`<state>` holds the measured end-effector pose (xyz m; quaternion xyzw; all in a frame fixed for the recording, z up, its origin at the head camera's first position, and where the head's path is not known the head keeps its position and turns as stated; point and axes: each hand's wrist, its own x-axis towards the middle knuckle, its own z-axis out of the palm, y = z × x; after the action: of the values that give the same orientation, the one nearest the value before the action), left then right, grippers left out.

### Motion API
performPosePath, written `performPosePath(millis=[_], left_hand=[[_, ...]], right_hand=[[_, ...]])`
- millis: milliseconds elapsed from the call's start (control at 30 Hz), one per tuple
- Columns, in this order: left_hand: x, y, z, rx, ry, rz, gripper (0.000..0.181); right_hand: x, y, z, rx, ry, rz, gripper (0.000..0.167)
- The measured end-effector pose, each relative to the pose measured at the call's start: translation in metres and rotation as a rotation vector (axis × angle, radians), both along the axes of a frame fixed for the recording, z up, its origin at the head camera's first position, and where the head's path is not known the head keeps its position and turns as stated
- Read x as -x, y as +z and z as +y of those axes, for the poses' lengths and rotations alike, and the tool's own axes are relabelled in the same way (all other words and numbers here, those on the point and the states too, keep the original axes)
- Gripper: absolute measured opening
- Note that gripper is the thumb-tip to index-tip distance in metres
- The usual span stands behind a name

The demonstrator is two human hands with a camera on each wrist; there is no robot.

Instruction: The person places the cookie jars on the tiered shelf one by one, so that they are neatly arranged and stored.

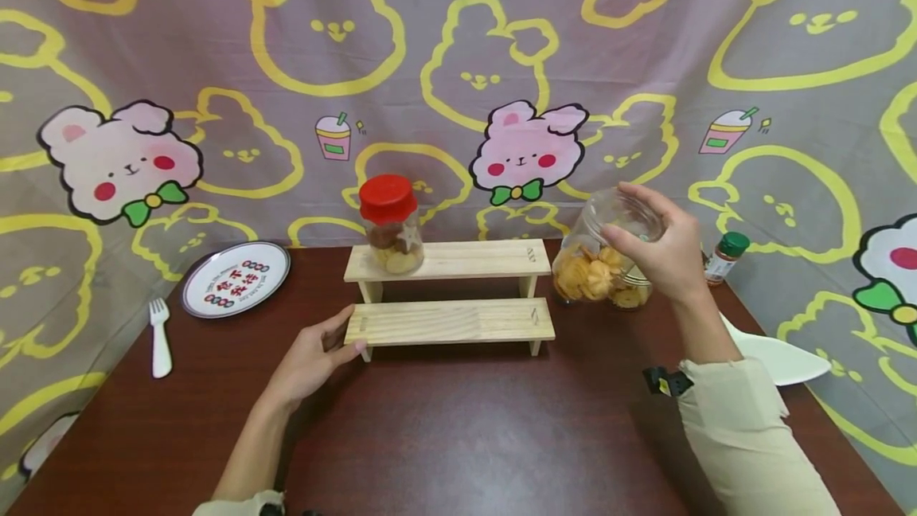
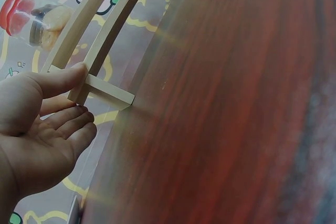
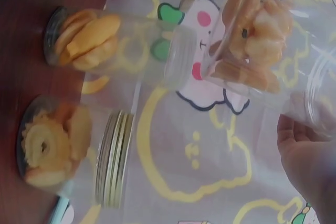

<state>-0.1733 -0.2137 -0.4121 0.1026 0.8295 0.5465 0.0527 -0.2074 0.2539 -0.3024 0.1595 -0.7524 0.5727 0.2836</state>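
My left hand (image 1: 311, 357) pinches the left end of the lower step of a two-tier wooden shelf (image 1: 451, 323). In the left wrist view, the thumb of that hand (image 2: 47, 124) lies against the plank and the other fingers curl loosely below. To the right of the shelf, my right hand (image 1: 662, 249) grips a clear jar (image 3: 257, 30) of cookies near its lid. This jar is tilted and held up in front of other jars. A red-lidded jar (image 1: 390, 225) with cookies stands on the left part of the upper step.
On the right stand a clear-lidded cookie jar (image 3: 89, 40) and a gold-lidded cookie jar (image 3: 58, 150). Behind my right arm are a green-capped bottle (image 1: 727, 257) and a pale green, pointed flat object (image 1: 781, 357). A plate (image 1: 236, 279) and white fork (image 1: 161, 341) lie left.
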Motion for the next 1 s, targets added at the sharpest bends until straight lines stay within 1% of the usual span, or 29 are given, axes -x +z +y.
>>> performPosePath(millis=[200,267,433,500,600,700,833,1000], left_hand=[[-0.001,0.0,0.0,0.012,0.005,-0.016,0.073],[0.0,-0.001,0.0,0.017,0.005,-0.014,0.073],[0.0,-0.005,-0.002,0.011,0.004,-0.008,0.074],[0.0,-0.006,-0.002,0.008,0.008,-0.008,0.074],[0.0,-0.007,-0.003,0.011,0.011,-0.01,0.074],[0.0,-0.006,-0.003,0.019,0.008,-0.001,0.074],[0.001,-0.005,-0.003,0.02,0.007,0.006,0.074],[0.001,-0.004,-0.002,0.015,0.003,0.0,0.074]], right_hand=[[0.006,0.0,-0.012,-0.032,-0.008,-0.035,0.059],[0.008,-0.001,-0.015,-0.037,0.014,-0.049,0.06],[0.012,-0.002,-0.024,-0.08,0.028,-0.081,0.065],[0.013,-0.002,-0.028,-0.107,0.022,-0.09,0.067],[0.015,-0.001,-0.033,-0.126,0.041,-0.105,0.069],[0.017,-0.002,-0.039,-0.127,0.062,-0.121,0.07],[0.02,-0.004,-0.047,-0.087,0.083,-0.164,0.07],[0.023,-0.004,-0.053,-0.071,0.077,-0.188,0.069]])
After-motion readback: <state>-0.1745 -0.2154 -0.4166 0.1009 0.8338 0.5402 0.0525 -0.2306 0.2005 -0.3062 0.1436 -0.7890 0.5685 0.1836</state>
